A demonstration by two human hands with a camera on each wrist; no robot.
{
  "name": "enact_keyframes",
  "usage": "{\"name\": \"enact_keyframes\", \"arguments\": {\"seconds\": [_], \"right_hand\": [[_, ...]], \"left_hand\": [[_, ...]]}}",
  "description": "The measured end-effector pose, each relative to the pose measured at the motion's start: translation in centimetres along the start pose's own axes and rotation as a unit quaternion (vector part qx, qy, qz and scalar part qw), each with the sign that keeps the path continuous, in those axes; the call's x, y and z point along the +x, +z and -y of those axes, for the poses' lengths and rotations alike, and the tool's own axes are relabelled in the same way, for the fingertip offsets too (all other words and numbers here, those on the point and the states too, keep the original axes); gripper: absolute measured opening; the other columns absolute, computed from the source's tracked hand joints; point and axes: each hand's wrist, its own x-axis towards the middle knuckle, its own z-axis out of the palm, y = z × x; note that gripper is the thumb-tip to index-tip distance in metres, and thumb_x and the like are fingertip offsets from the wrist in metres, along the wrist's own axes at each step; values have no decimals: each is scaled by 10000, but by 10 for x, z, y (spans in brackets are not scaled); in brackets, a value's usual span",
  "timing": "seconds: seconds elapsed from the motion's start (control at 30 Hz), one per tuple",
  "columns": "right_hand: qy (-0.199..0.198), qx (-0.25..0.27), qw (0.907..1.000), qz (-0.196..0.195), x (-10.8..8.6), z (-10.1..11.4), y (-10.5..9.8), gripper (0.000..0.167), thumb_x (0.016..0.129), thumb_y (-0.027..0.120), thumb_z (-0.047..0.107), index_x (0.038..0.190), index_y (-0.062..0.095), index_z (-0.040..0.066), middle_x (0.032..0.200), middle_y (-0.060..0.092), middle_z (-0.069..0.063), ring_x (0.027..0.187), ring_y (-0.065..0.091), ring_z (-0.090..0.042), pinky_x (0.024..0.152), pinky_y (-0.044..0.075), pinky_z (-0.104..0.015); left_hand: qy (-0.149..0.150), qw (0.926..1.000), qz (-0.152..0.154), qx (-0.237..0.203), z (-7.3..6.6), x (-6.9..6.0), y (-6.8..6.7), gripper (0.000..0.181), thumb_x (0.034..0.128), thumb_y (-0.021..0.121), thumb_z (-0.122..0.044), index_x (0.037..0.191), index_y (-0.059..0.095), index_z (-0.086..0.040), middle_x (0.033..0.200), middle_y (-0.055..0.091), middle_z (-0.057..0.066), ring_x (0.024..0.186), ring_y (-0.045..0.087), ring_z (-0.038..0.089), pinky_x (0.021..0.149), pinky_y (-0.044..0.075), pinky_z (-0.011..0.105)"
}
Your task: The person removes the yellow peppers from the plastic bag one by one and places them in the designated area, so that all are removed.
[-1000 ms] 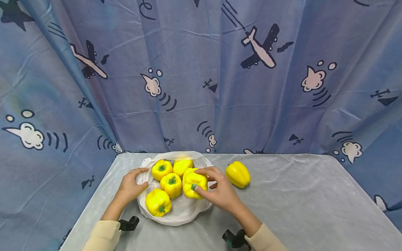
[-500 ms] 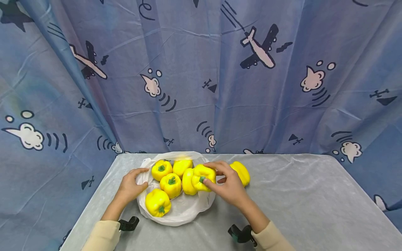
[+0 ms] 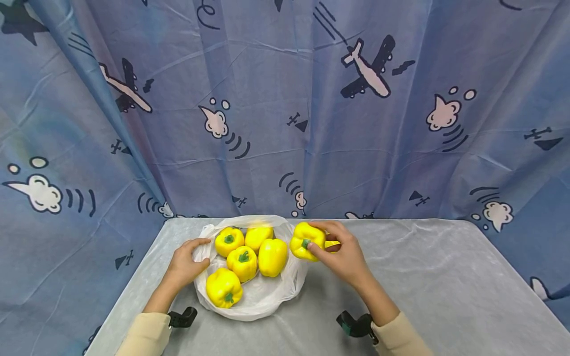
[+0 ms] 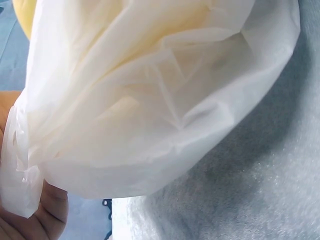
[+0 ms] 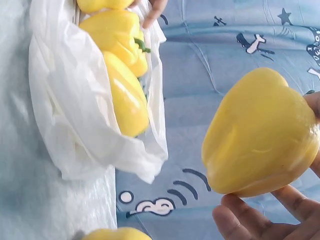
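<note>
My left hand [image 3: 184,264] holds the left rim of a white plastic bag [image 3: 262,310]; in the left wrist view, bag film [image 4: 165,125] is bunched between thumb and fingers. Several yellow bell peppers sit inside the open bag, among them one [image 3: 272,258] at its right side. My right hand [image 3: 346,254] grips another yellow bell pepper [image 3: 305,232] by thumb and fingers, just above and beside the bag's right rim. Its green stem faces the thumb. From the right wrist, this pepper [image 5: 260,135] appears raised, apart from the bag [image 5: 75,95].
One more yellow pepper [image 3: 331,244] lies on the table behind my right hand, mostly hidden; its top [image 5: 117,234] shows in the right wrist view. Grey cloth [image 3: 445,287] covers the table. A blue patterned curtain [image 3: 267,123] hangs behind it.
My right hand has carried its pepper to the right, from over the bag to its right rim, uncovering the pepper beneath. The left hand has stayed at the bag's left rim.
</note>
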Motion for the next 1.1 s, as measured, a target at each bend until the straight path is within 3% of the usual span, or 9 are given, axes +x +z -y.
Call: {"name": "enact_keyframes", "arguments": {"seconds": [0.33,0.6,0.73,1.1], "right_hand": [[176,-175,9995,-187,0,-9,-21,414,810,757,173,1212,663,193,1132,593,-56,878,649,-223,701,588,-268],[527,-509,9969,-299,0,-14,-37,412,843,734,220,1243,641,190,1300,549,-99,952,634,-262,741,557,-227],[523,-528,9966,-360,-2,-18,-44,412,858,721,215,1259,630,183,1290,553,-95,949,634,-265,732,537,-168],[473,-898,9928,-643,-7,-27,-58,432,856,723,211,1276,627,197,1267,586,-80,934,613,-209,721,513,-154]], "left_hand": [[70,10000,-40,-10,-1,0,0,478,793,676,-76,1264,600,-32,1306,565,234,1249,502,411,1066,404,545],[-41,10000,18,-2,0,1,0,480,809,675,-77,1280,591,-42,1329,552,223,1271,483,405,1080,389,550],[-36,10000,26,15,1,2,0,482,812,677,-79,1283,588,-42,1327,553,219,1271,483,402,1078,390,550],[-44,9999,78,55,4,3,0,496,811,667,-105,1295,578,-43,1331,545,223,1269,480,410,1070,392,563]]}}
